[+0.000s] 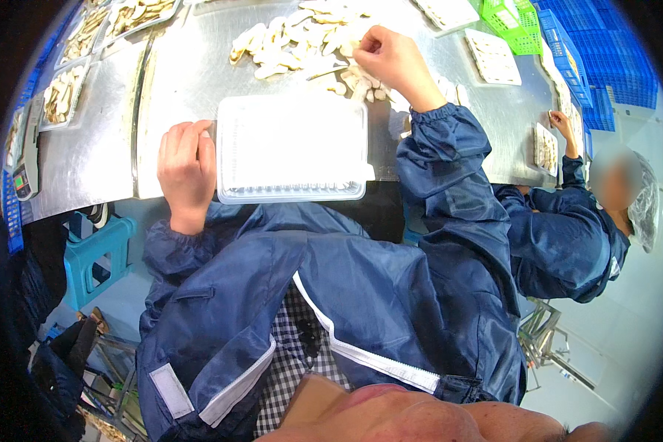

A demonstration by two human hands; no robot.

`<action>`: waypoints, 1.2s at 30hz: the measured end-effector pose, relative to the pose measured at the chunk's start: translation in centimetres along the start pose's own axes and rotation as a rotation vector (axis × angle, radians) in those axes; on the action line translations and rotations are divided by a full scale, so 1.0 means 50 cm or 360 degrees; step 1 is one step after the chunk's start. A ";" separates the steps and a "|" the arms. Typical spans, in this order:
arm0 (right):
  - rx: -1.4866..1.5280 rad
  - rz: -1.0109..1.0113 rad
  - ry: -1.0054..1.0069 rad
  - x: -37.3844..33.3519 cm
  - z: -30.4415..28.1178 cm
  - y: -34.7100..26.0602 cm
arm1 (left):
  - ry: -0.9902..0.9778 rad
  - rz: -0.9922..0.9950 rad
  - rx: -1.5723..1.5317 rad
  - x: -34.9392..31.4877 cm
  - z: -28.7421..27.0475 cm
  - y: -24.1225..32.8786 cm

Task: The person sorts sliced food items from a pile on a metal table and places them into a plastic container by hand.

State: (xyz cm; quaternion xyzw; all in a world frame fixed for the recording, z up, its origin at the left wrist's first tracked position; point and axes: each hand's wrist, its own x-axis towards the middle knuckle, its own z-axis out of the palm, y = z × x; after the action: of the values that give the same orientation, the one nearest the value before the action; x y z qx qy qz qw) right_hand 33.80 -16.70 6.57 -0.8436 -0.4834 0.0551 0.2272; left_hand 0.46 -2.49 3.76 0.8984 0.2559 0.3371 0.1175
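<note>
Head view: left hand [187, 171] steadies translucent rectangular tray [292, 147]; right hand [390, 59] apparently pinching pale slices [287, 44].

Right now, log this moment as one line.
left hand: steadies empty white tray | right hand: pinching mushroom slice from pile | steel table

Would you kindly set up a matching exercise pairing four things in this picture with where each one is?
1. left hand
2. right hand
3. green basket
4. handheld device

a. far right of the table
b. far left of the table
c. on the sliced mushrooms
d. at the white tray's left edge

Pairs: 1-d, 2-c, 3-a, 4-b
</note>
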 end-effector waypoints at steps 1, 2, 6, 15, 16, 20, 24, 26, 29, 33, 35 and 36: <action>0.0138 0.0026 0.0010 -0.002 -0.003 0.013 | -0.0001 -0.0011 -0.0006 0.000 0.001 0.001; 0.0133 0.0028 0.0008 -0.003 -0.003 0.024 | -0.0003 -0.0022 -0.0011 0.000 0.002 0.001; 0.0434 0.0060 0.0015 -0.013 -0.018 0.050 | -0.0016 -0.0034 -0.0034 -0.001 0.005 0.002; -0.0091 -0.0026 0.0012 -0.015 -0.046 0.015 | 0.0002 -0.0029 0.0004 0.000 0.009 0.002; -0.0099 -0.0024 0.0021 -0.008 -0.037 0.009 | 0.0011 -0.0029 -0.0023 0.004 0.013 0.005; -0.0198 -0.0123 0.0148 0.010 0.016 -0.003 | -0.0001 -0.0025 -0.0040 0.005 0.003 0.000; 0.0198 0.0094 0.0050 -0.015 -0.014 0.019 | 0.0020 -0.0009 -0.0059 0.003 0.018 0.006; 0.0578 0.0098 -0.0102 -0.046 -0.061 0.020 | -0.0001 -0.0012 -0.0016 0.003 0.008 0.002; 0.0494 0.0324 -0.0257 -0.132 -0.141 0.040 | -0.0017 -0.0025 -0.0019 -0.004 0.011 0.001; 0.0394 0.0464 -0.0527 -0.221 -0.196 0.084 | -0.0089 -0.0042 0.0017 0.000 -0.006 0.008; 0.0025 0.0236 -0.0270 -0.209 -0.195 0.075 | -0.0082 -0.0050 0.0033 0.000 -0.002 0.005; -0.0337 -0.0002 -0.0015 -0.196 -0.190 0.070 | -0.0087 -0.0043 0.0036 -0.002 -0.001 0.003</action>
State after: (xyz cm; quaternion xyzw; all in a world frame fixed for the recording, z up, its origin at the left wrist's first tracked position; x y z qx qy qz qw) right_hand 34.38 -29.55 12.27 -0.8623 -0.4882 0.0075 0.1344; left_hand 0.42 -2.67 3.83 0.9050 0.2685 0.3078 0.1188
